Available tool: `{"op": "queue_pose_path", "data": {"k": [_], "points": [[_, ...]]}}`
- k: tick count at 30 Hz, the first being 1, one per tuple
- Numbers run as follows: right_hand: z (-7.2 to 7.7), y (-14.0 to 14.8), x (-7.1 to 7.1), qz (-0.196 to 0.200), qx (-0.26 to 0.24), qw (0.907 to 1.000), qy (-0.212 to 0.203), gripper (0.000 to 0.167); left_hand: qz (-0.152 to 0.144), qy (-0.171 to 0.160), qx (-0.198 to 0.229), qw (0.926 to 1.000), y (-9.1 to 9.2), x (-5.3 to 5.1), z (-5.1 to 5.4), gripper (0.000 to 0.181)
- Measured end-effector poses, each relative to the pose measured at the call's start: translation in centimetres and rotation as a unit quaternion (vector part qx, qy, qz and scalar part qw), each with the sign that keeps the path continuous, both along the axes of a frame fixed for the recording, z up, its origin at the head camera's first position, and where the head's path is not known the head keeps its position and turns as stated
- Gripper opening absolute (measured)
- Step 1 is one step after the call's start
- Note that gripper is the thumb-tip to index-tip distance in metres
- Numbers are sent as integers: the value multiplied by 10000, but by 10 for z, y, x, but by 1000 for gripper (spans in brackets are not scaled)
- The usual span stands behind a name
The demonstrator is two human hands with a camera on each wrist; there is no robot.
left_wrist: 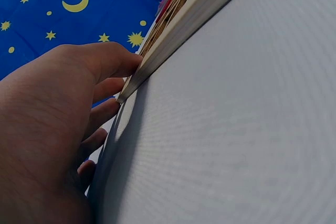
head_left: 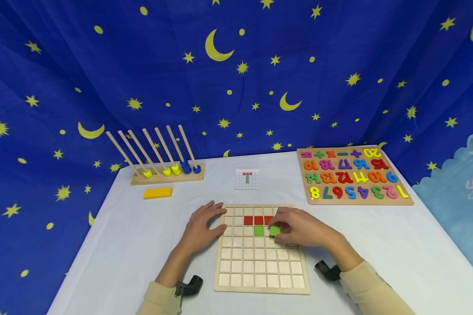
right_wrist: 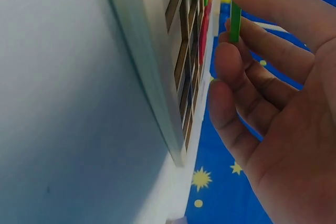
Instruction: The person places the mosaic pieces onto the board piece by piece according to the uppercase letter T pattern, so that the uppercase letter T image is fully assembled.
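Note:
A wooden grid board (head_left: 236,253) lies on the table in the head view. In its upper rows sit three red tiles (head_left: 258,220) in a line and a green tile (head_left: 259,230) under the middle one. My right hand (head_left: 305,228) pinches another green tile (head_left: 275,230) between thumb and fingers, above the board; the right wrist view shows this green tile (right_wrist: 235,22) edge-on. At the board's upper left edge my left hand (head_left: 200,228) rests with fingers spread, thumb and fingertips touching the rim. The left wrist view shows the fingers (left_wrist: 118,59) against that rim.
Behind the board lies a small printed card (head_left: 247,179) with a red and green T pattern. A wooden peg stand (head_left: 167,175) with beads and a yellow block (head_left: 157,193) are at back left. A number puzzle board (head_left: 354,176) lies at back right, before a starry blue curtain (head_left: 256,74).

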State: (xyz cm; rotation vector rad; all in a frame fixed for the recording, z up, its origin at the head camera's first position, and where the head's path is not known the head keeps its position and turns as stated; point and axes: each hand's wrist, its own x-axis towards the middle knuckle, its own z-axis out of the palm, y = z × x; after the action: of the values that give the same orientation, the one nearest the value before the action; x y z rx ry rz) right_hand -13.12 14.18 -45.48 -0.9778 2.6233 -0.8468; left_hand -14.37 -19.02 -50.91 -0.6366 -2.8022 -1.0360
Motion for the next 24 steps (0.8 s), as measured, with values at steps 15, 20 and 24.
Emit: {"op": "queue_pose_path", "data": {"k": [15,20,24], "points": [[-1,-17,2,282,57,9995,-94,30,27,-62,-64,10000,3,1,2,44],[1,-25,3,424,126,9990,90,29,47,-90,-76,9999,2,2,3,44],[3,-31,3,496,172,9986,77,29,48,-117,-87,9999,1,2,4,44]]}}
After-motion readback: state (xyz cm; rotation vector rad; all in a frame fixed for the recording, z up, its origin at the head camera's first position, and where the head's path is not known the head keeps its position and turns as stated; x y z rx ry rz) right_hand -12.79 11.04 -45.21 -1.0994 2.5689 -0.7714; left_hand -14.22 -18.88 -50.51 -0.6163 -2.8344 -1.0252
